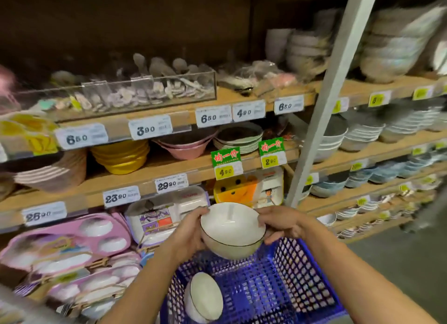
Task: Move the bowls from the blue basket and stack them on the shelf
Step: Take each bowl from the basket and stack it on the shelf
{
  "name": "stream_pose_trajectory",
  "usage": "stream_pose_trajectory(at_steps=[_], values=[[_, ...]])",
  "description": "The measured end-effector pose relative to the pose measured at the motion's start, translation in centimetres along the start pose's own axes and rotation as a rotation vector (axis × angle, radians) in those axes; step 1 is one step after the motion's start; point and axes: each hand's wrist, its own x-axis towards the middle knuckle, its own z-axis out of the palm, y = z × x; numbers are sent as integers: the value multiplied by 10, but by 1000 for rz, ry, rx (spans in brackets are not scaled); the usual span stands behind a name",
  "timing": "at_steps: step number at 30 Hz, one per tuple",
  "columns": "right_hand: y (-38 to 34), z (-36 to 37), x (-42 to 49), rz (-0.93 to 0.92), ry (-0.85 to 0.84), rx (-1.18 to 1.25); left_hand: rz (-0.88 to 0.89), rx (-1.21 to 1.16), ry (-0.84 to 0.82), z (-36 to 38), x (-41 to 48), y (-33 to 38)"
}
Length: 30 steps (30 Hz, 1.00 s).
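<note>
A white bowl with a thin dark rim [231, 229] is held above the blue basket [290, 287]. My left hand [187, 236] grips its left side with the thumb over the rim. My right hand [278, 224] grips its right side the same way. It looks like one bowl nested in another, though blur makes that unsure. Another white bowl [204, 297] lies tilted on its side in the basket's near left corner. The wooden shelves [169, 176] stand just beyond the held bowl.
Shelves hold yellow bowls [121, 155], pink bowls [185, 148], green-rimmed plates [238, 137] and pink divided trays [70, 241]. A grey upright post [321, 115] splits the shelving. Stacks of white and blue bowls [362, 135] fill the right-hand shelves. Grey floor lies at lower right.
</note>
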Motion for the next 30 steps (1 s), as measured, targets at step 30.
stream_pose_trajectory(at_steps=[30], values=[[15, -216, -269, -682, 579, 857, 547, -96, -21, 402, -99, 28]])
